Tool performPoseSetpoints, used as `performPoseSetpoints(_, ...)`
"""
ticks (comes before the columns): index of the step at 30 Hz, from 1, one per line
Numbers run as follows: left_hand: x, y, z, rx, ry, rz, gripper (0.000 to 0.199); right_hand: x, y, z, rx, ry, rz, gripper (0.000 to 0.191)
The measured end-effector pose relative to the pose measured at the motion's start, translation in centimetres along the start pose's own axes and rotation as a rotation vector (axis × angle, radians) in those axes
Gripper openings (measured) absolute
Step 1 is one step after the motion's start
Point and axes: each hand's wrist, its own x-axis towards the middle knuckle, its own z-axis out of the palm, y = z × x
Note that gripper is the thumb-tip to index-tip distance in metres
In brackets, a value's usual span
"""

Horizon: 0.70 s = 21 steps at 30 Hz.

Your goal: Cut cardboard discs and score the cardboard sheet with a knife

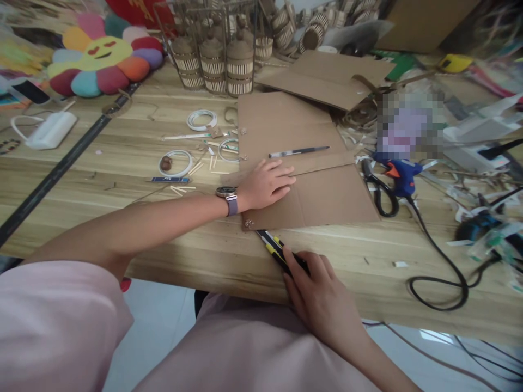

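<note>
My left hand (267, 184) lies flat on a sheet of brown cardboard (314, 198), fingers stretched toward the right. Just above those fingers a black pen (299, 152) rests on the cardboard. In my right hand (316, 288) is a black and yellow utility knife (274, 249), its front end close to the sheet's near edge. Whether the blade touches the cardboard I cannot tell. Small clear bits stick to the sheet's left corners.
Left of the cardboard lie white rings (201, 120), a blue strip (170, 179) and small wooden sticks. To the right are a blue glue gun (404, 177) and its black cord. Behind stand woven ornaments (213, 62) in a wire rack and another cardboard piece (327, 76).
</note>
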Motion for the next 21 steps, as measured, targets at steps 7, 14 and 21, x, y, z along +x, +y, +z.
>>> performPoseSetpoints(7, 0.0, -0.1, 0.1, 0.004, 0.006, 0.007, 0.038, 0.4, 0.0, 0.3, 0.022, -0.055, -0.024, 0.04)
performPoseSetpoints(14, 0.0, -0.2, 0.2, 0.01, 0.001, 0.026, 0.039, 1.4, 1.1, 0.2, 0.06, -0.127, -0.08, 0.042)
performPoseSetpoints(21, 0.1, -0.4, -0.2, 0.035, -0.033, 0.045, 0.041, 2.1, 3.2, -0.3, 0.101, -0.189, -0.272, 0.044)
